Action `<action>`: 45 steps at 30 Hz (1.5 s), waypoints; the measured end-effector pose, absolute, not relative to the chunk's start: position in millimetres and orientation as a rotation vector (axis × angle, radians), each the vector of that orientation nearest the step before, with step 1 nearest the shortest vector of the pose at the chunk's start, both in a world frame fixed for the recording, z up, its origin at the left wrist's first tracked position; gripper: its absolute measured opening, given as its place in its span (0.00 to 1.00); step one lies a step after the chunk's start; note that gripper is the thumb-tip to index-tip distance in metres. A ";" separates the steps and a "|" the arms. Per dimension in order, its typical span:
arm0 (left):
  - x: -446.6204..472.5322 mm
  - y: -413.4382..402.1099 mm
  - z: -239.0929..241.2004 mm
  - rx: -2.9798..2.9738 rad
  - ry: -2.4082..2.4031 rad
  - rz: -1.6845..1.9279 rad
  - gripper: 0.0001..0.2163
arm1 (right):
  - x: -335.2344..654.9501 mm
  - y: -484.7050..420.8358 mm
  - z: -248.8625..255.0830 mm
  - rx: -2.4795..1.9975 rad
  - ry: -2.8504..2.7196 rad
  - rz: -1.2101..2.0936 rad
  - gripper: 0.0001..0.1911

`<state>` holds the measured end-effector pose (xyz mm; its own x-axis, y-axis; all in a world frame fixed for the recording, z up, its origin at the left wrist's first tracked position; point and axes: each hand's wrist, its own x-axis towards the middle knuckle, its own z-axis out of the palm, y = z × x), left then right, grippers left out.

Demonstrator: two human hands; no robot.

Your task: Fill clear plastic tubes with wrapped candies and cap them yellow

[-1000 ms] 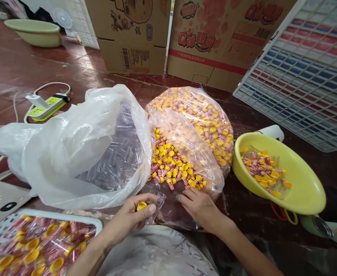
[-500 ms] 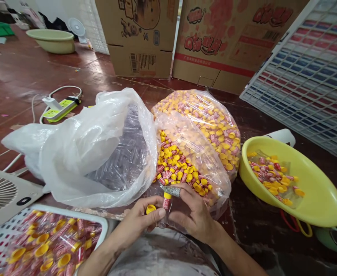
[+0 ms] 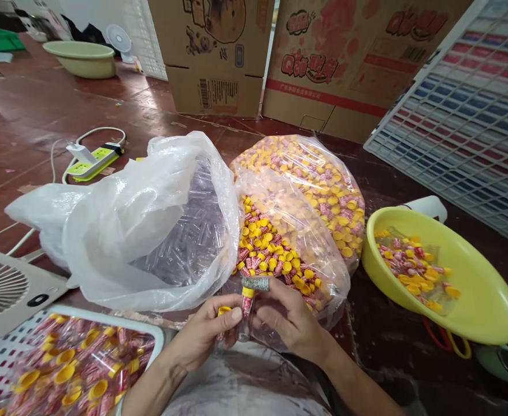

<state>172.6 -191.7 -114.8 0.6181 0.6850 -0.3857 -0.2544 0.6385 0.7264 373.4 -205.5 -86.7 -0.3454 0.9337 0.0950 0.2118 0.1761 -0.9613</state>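
My left hand [image 3: 212, 320] is closed around a small clear plastic tube [image 3: 245, 315] with a red-and-white patterned insert and a yellow cap. A second yellow cap [image 3: 224, 311] with a patterned piece below it shows between the fingers of the same hand. My right hand [image 3: 297, 320] has its index finger, wrapped in grey material, laid across the top of the upright tube's cap. Its thumb is apart from that finger; the other fingers are partly hidden. Just beyond lies an open clear bag of yellow-capped pieces [image 3: 271, 254]. A white plastic bag [image 3: 119, 214] holds clear tubes [image 3: 188, 231].
Front left, a white basket [image 3: 156, 341] holds filled, capped tubes. Beside it stands a fan [image 3: 2, 289]. A yellow basin [image 3: 479, 289] with more pieces is at right. Behind are cardboard boxes [image 3: 219, 92], a white grid rack [image 3: 453, 133] and a power strip [image 3: 91, 166].
The wrapped right index finger has come down across the tube's cap. The capped tube has shifted slightly left, and the second cap in my left hand has turned.
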 end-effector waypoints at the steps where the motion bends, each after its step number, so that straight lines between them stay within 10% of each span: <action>1: 173.1 -192.2 -115.4 0.677 0.698 0.581 0.18 | 373.1 -204.4 -84.8 -1.101 -1.594 1.353 0.13; 14: 170.6 -197.4 -116.0 0.612 0.626 0.526 0.22 | 379.2 -184.5 -94.3 -0.947 -0.607 1.499 0.13; 38: 182.0 -199.9 -113.3 0.755 0.806 0.609 0.23 | 370.6 -208.1 -91.2 -1.158 -1.231 1.675 0.16; 42: 175.0 -196.3 -106.5 1.130 0.930 0.545 0.23 | 388.3 -219.4 -72.4 -1.357 -1.275 1.381 0.16; 45: 147.6 -179.2 -101.2 1.746 1.239 0.569 0.16 | 452.5 -230.6 -52.1 -1.697 -1.186 0.578 0.17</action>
<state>147.6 -179.2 -101.2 0.3938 0.9109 -0.1234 0.5004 -0.0999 0.8600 452.5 -230.6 -52.1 0.4173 0.8989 0.1336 0.4483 -0.0758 -0.8906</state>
